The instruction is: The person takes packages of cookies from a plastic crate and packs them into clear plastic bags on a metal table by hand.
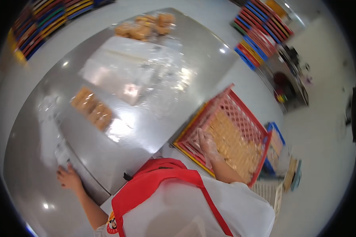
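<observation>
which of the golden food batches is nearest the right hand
The batch in the red crate, beside the right hand; the rectangular pack and far cluster both lie on the metal table.

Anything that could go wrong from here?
Possibly three things. The left hand looks bare while the right hand wears a clear glove, so swapping hands could mean touching the food pieces uncovered. Those pieces are spread loose in the red crate, so a jolt could shift or break some. The clear plastic bags lie loose on the steel table and might slide if brushed.
</observation>
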`<state>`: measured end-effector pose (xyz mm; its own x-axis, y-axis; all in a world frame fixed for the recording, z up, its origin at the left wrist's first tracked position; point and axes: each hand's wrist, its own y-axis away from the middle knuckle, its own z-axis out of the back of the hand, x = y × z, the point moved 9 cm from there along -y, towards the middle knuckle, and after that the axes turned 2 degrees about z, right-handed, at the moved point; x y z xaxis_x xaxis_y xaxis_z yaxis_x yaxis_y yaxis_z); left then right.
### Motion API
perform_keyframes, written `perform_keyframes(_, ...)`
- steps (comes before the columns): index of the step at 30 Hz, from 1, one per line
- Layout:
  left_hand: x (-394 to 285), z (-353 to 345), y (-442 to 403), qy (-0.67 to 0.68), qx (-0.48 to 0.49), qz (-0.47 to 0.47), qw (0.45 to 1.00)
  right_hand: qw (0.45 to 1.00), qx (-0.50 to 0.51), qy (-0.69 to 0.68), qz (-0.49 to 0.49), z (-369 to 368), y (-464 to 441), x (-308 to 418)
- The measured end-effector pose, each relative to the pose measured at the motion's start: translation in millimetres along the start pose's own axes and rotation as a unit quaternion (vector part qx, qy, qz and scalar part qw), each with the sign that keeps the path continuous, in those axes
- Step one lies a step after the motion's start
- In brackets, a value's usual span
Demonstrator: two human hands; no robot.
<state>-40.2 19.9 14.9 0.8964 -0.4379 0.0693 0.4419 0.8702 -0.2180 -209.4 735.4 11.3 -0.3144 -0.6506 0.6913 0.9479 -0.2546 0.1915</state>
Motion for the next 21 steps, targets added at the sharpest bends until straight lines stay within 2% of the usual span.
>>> perform_keyframes(2, -1.5, 3.3, 0.0, 0.008, 0.009, -0.004, 1.0, 0.995, -0.025, 0.08, -0.053, 24.8, 31.6, -30.5)
perform_keyframes(4, 3.0, 9.4, -1.1, -0.038, 0.008, 0.058, 0.998, 0.981, -0.04, 0.149, -0.118, 36.3, 48.3, -88.1)
perform_keyframes(6, -27.8, 58.1, 14.8, -0.203, -0.048, 0.024, 0.978, 0.977, -0.075, 0.107, -0.169, 58.6, 76.2, -120.9)
perform_keyframes(9, -89.7, 107.3, 40.1, -0.129, -0.171, -0.07, 0.974, 0.963, -0.125, 0.097, -0.217, 81.8, 99.8, -196.5)
perform_keyframes(10, -119.1, 114.6, 50.3, -0.021, -0.203, -0.155, 0.967, 0.958, -0.139, 0.083, -0.235, 93.7, 105.1, -212.8)
perform_keyframes(12, -173.8, 134.3, 78.3, 0.192, -0.246, -0.315, 0.896, 0.947, -0.169, 0.079, -0.262, 120.6, 114.8, -247.5)
perform_keyframes(15, -274.3, 186.5, 185.7, 0.292, -0.213, -0.448, 0.818, 0.932, -0.217, 0.106, -0.271, 174.7, 107.8, -300.1)
perform_keyframes(18, -359.6, 207.5, 291.0, 0.322, -0.19, -0.556, 0.742, 0.917, -0.265, 0.139, -0.264, 239.5, 95.3, -363.0)
perform_keyframes(20, -416.5, 217.6, 340.7, 0.288, -0.14, -0.582, 0.747, 0.902, -0.293, 0.177, -0.264, 268.4, 87.9, -439.5)
perform_keyframes(21, -436.9, 217.6, 364.1, 0.27, -0.115, -0.593, 0.75, 0.907, -0.256, 0.216, -0.254, 287.4, 83.1, -463.8)
